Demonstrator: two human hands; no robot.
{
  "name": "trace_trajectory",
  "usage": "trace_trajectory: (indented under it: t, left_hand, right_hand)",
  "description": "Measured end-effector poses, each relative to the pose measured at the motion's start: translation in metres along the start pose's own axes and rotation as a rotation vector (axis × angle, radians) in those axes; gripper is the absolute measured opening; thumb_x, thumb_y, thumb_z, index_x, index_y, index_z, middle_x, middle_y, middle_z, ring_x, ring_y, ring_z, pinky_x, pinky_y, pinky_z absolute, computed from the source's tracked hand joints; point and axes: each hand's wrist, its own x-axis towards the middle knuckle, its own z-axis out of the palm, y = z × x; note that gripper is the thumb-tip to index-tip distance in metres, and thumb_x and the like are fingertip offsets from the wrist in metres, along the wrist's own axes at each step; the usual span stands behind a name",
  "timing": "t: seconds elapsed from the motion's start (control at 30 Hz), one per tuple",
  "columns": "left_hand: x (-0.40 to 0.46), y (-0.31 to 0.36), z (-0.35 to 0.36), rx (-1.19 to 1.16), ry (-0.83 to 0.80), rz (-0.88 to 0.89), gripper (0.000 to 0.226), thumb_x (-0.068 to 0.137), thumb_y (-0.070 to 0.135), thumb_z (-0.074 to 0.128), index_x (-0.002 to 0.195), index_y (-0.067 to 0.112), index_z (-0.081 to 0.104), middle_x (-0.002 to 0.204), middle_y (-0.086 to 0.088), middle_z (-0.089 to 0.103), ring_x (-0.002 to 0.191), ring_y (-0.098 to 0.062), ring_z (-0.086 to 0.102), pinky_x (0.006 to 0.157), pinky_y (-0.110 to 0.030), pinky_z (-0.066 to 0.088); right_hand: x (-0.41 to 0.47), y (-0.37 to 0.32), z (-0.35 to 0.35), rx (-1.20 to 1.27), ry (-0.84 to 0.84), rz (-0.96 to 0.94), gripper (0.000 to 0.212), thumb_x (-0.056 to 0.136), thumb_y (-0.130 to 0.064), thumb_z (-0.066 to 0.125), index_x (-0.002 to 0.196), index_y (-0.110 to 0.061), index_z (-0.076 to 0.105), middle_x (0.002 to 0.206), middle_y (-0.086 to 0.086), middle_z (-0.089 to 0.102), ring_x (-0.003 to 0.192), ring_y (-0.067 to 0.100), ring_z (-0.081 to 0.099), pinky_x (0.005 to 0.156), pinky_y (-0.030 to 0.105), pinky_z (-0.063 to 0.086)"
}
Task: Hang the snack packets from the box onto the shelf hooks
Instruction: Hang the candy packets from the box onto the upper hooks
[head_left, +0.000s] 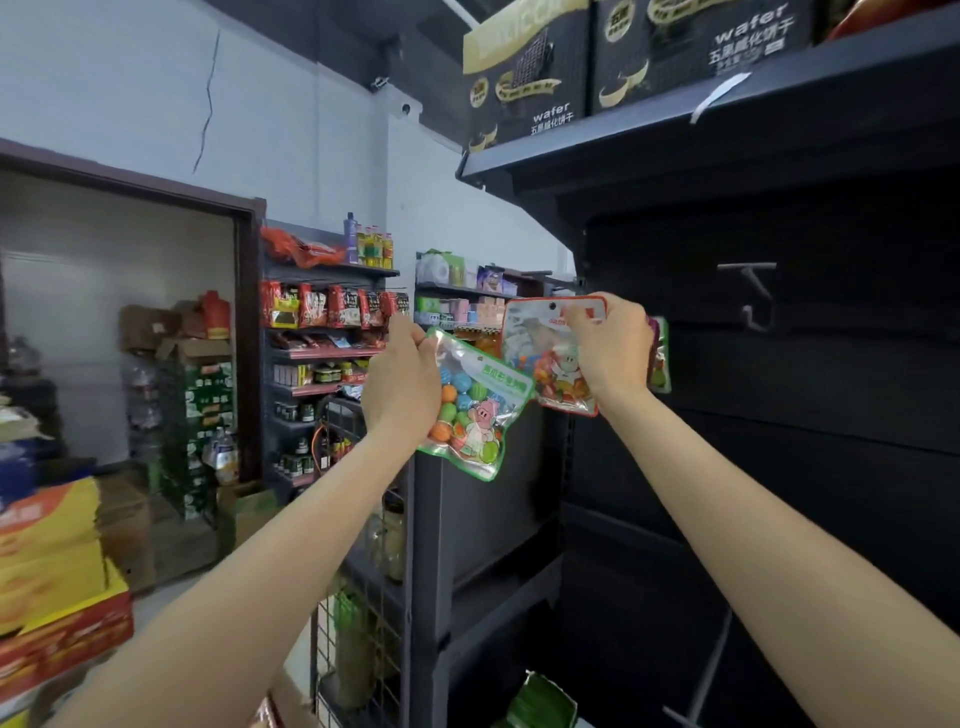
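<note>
Green-edged packet (475, 402) pinched in left grip (402, 387), red-edged packet (545, 353) in right grip (610, 345)

A third packet (660, 358) shows only an edge behind the right hand (610, 348).

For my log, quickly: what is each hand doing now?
Left hand: grips the green-edged packet.
Right hand: grips the red-edged packet.

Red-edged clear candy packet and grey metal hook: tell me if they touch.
Apart. The head view shows dark panel between the red-edged clear candy packet, gripped by the right hand, and the grey metal hook.
</note>
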Motion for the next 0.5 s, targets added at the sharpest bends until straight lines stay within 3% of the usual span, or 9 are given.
trace_trajectory:
  t: [0.13,0.27,0.37,0.5]
  left_hand:
    - [0.000,0.002,0.002,0.020,-0.003,0.039,0.010,0.102,0.023,0.036,0.096,0.014,0.039,0.063,0.002,0.048,0.053,-0.015,0.044,0.048,-0.029,0.027]
    - [0.007,0.006,0.006,0.033,0.005,0.095,0.009,0.101,0.022,0.038,0.096,0.015,0.038,0.069,-0.003,0.053,0.060,-0.023,0.048,0.051,-0.032,0.033]
    - [0.011,0.006,0.007,0.011,0.012,0.114,0.010,0.100,0.023,0.039,0.098,0.014,0.041,0.074,-0.005,0.058,0.064,-0.026,0.052,0.058,-0.036,0.040]
    - [0.010,0.001,0.008,-0.011,0.008,0.141,0.014,0.100,0.024,0.040,0.101,0.011,0.044,0.070,-0.004,0.055,0.061,-0.023,0.049,0.054,-0.034,0.037]
  right_hand:
    - [0.005,0.007,0.005,-0.059,0.016,-0.020,0.016,0.094,-0.014,0.054,0.083,-0.005,0.063,0.084,0.009,0.066,0.079,0.020,0.062,0.071,0.037,0.051]
    - [0.007,0.007,0.008,-0.074,-0.012,-0.120,0.018,0.094,-0.009,0.052,0.110,-0.015,0.058,0.098,-0.007,0.060,0.081,0.006,0.058,0.068,0.024,0.050]
    - [0.010,0.007,0.009,-0.144,-0.012,-0.189,0.017,0.095,-0.006,0.052,0.107,-0.017,0.057,0.085,-0.008,0.057,0.075,0.013,0.062,0.064,0.027,0.051]
    - [0.016,0.022,0.010,-0.184,-0.036,-0.169,0.015,0.095,-0.009,0.052,0.105,-0.013,0.063,0.107,0.000,0.065,0.070,0.000,0.052,0.057,0.009,0.042]
